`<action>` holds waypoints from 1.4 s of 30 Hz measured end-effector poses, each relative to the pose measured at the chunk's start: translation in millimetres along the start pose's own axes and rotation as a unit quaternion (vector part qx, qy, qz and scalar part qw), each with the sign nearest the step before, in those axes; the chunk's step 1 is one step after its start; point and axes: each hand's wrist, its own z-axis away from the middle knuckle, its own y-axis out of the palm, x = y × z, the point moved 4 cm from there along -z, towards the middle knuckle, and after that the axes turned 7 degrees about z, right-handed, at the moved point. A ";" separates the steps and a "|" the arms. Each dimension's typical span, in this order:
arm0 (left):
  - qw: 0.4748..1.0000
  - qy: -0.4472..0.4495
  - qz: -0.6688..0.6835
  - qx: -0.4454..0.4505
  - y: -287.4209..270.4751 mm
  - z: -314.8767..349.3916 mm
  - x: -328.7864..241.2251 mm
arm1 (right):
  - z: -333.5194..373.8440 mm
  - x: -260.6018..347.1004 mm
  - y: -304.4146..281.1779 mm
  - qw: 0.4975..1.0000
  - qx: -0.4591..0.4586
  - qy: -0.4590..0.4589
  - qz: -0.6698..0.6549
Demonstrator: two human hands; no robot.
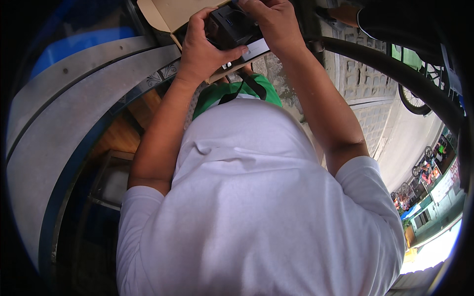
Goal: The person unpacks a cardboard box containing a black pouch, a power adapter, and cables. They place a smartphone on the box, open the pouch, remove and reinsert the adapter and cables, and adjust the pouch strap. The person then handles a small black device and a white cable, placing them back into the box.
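Note:
A black boxy device [229,24] with a small blue slot on its face is held up at the top of the head view. My left hand [202,52] is closed round its left and near side, the thumb stretched along the lower edge. At the far right corner my right hand [276,22] has its fingers bent in against the device; the fingertips are partly cut off by the frame's edge. Beneath both hands lies an open cardboard box [160,17], its flap raised at the left. A whitish, flat-sided piece [254,49] shows below the device.
A grey curved counter edge [94,93] runs along my left, over a glass-fronted case [111,180]. To my right a thick dark bar [390,64] arches past. A person's leg [345,16] is at the upper right, near a parked vehicle's wheel [414,98] on the pavement.

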 end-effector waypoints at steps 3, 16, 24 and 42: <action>0.994 0.087 -0.045 -0.044 2.7 6.1 -5.6 | 15.3 -1.3 -16.9 0.999 -0.015 0.018 -0.028; 0.989 0.133 -0.059 -0.003 12.9 7.9 -3.7 | 68.8 -35.0 0.3 0.956 -0.005 0.063 -0.286; 0.986 0.132 -0.100 0.032 14.5 8.3 -2.8 | 73.4 -2.8 -20.2 0.985 -0.008 0.146 -0.088; 0.993 0.105 -0.009 0.046 10.6 10.9 12.9 | 69.4 -4.7 -9.2 0.976 0.042 0.127 -0.173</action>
